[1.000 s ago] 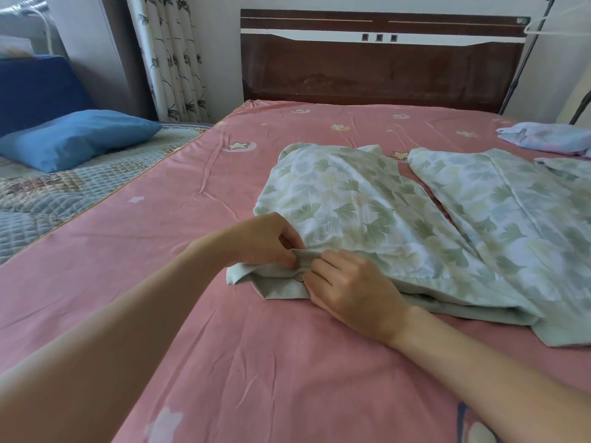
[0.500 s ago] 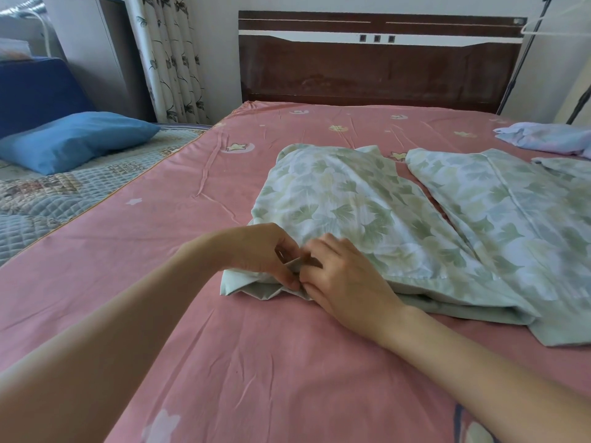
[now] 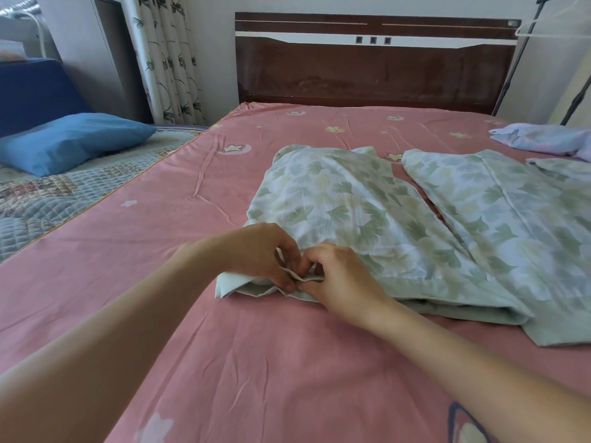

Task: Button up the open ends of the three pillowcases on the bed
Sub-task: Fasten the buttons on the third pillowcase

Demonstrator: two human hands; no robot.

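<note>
Leaf-print pillowcase (image 3: 345, 199): open hem runs rightward from left hand (image 3: 256, 251) and right hand (image 3: 339, 276), both pinching its left corner.

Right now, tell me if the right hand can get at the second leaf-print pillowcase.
Probably yes. The right hand is pinching the near hem of the first pillowcase, so it must let go first. The second pillowcase lies flat just beyond it on the pink sheet, uncovered, nothing between.
</note>
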